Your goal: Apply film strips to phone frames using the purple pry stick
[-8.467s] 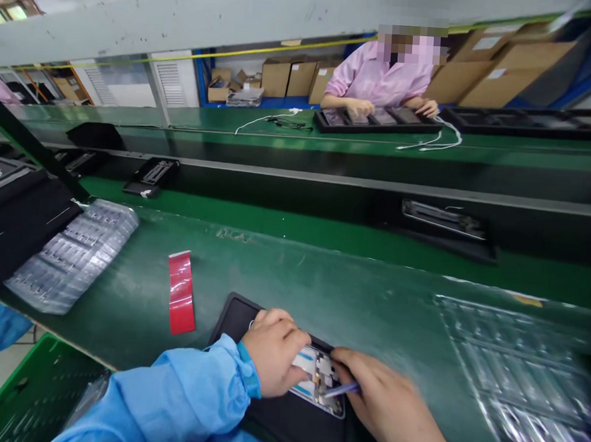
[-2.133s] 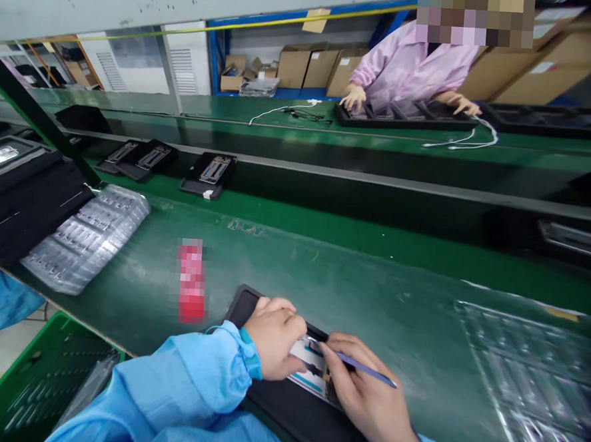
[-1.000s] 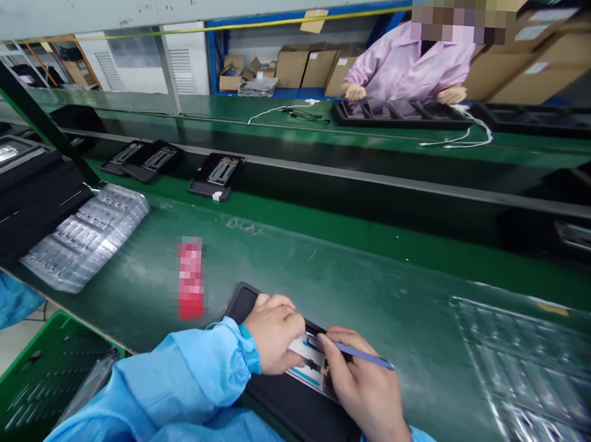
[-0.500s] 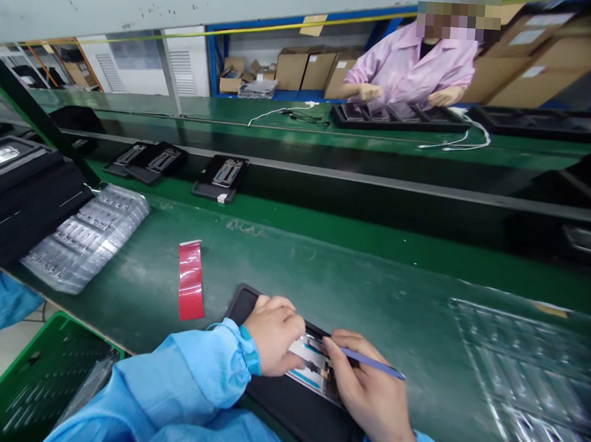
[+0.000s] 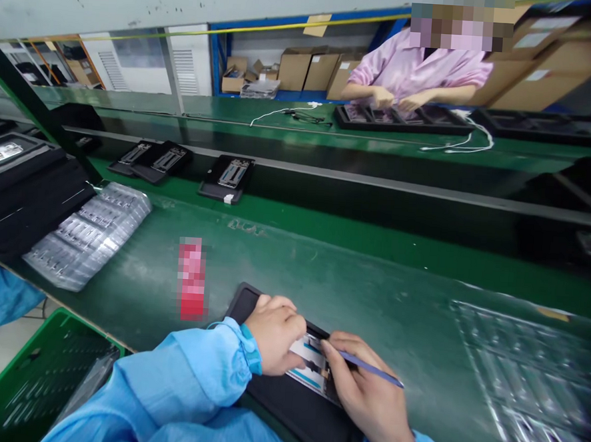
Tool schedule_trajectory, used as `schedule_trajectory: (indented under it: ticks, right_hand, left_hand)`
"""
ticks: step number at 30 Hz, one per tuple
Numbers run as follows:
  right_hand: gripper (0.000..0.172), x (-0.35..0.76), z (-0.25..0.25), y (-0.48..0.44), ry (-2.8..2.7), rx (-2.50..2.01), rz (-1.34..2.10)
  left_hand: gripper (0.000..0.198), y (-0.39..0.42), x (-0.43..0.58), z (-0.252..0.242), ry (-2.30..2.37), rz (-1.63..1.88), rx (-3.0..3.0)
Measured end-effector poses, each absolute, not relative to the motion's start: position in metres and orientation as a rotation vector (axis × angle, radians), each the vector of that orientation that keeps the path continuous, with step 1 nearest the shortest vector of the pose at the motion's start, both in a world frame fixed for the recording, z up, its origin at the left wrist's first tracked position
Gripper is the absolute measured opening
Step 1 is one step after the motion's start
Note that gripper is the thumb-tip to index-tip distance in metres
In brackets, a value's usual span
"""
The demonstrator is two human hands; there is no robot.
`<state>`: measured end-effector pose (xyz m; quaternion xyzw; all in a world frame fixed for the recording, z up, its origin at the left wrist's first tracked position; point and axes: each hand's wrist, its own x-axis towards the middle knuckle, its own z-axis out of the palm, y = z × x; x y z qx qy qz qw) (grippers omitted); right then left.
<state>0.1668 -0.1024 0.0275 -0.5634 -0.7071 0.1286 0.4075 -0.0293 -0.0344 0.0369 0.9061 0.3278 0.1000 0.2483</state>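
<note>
A phone frame [image 5: 314,369], silver with blue strips, lies in a black tray [image 5: 285,397] close in front of me. My left hand [image 5: 277,335] grips the left end of the frame, fingers curled over its far edge and thumb on the near side. In my right hand [image 5: 372,392] is a slim purple stick-like tool [image 5: 379,371], pinched between thumb and fingers. The fingertips rest at the right part of the frame, and the working tip of the tool is hidden by them.
A red strip [image 5: 191,306] lies left of the tray. Clear plastic trays lie at left [image 5: 87,235] and right [image 5: 531,375]. Beyond, a conveyor [image 5: 296,214] carries several black holders [image 5: 228,178]. A green crate [image 5: 30,378] stands lower left. Opposite, a person in pink [image 5: 419,72] works.
My hands hold nearly the same pose on the frame and tool. Across the line, the co-worker's hands have come closer together over the black tray.
</note>
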Motion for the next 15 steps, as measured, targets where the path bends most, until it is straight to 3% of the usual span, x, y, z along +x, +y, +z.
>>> schedule_trajectory:
  ticks: [15]
  right_hand:
    - [0.011,0.166,0.0246,-0.1014,-1.764,-1.488,0.327]
  left_hand:
    - [0.041,-0.0345,-0.0288,0.0398,0.9,0.262,2.505]
